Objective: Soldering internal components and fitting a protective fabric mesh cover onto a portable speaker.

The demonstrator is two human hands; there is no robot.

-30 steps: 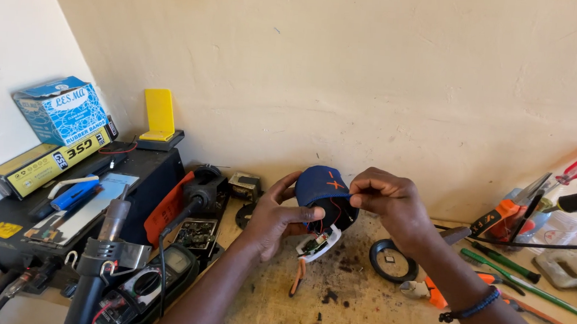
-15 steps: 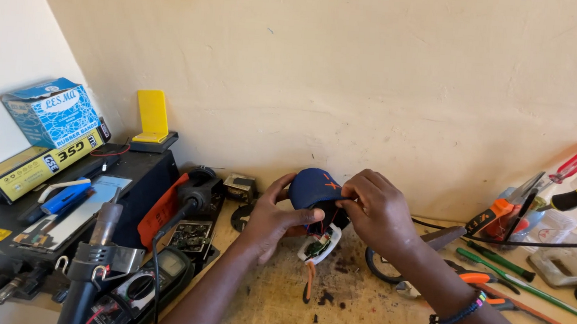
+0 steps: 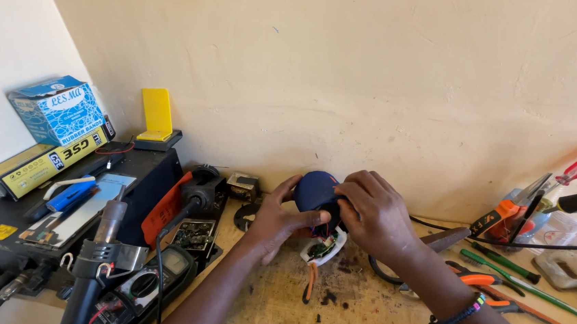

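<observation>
You sit before a cream wall (image 3: pixel 377 87) with small marks and scratches. A second pale wall (image 3: pixel 3 43) meets it in the corner at your left. Below is a worn wooden workbench (image 3: pixel 358 318), stained and dusty. Soft daylight falls evenly on all.

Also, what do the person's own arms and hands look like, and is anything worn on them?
Both forearms are bare, with no sleeves in view. The right wrist carries a thin dark bracelet with a few small coloured beads. The left hand and the right hand wear no gloves, and no rings are visible.
</observation>
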